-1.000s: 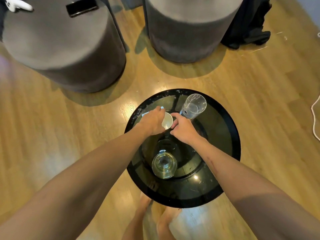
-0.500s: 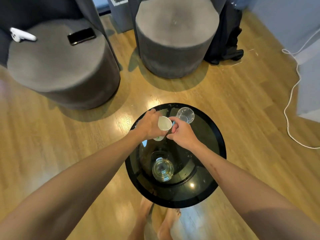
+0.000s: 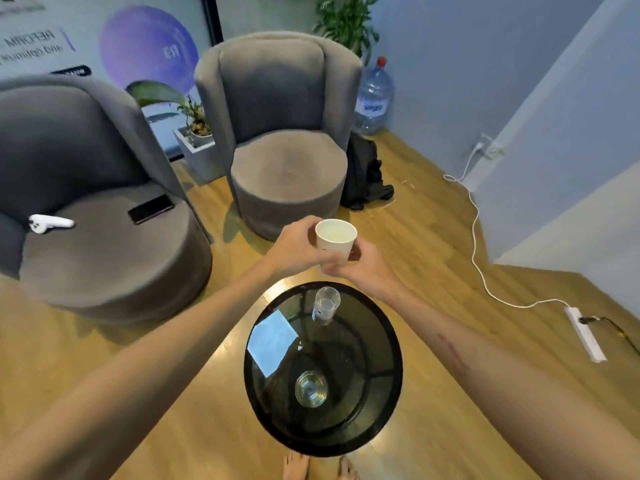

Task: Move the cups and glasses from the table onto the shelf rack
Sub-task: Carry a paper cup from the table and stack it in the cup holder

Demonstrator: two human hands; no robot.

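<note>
Both hands hold the white paper cup (image 3: pixel 335 242) that I see lifted above the far edge of the round black glass table (image 3: pixel 391 372): my left hand (image 3: pixel 294 247) curls round its left side, and my right hand (image 3: pixel 363 268) pinches it low on the right near the base. I see the cup upright, mouth up and tipped slightly toward the camera, its long axis close to vertical. Its inside looks pale; I cannot tell whether anything is in it.

On the table, a tall clear glass (image 3: pixel 325 305) stands near the far edge, just below the held cup, and a short clear glass (image 3: pixel 311 389) stands nearer me, toward the middle. Both look transparent; I cannot tell if they hold liquid.

Beyond the cup stand two grey armchairs (image 3: pixel 284 140); the left one carries a black phone (image 3: pixel 151 209) and a white controller (image 3: pixel 48 223). A big water bottle (image 3: pixel 374 98) sits in the corner, a black bag (image 3: pixel 363 174) beside the right chair. A white cable (image 3: pixel 479 244) runs along the wooden floor to a power strip (image 3: pixel 585 332) at right. My bare feet (image 3: pixel 296 467) show at the table's near edge.
</note>
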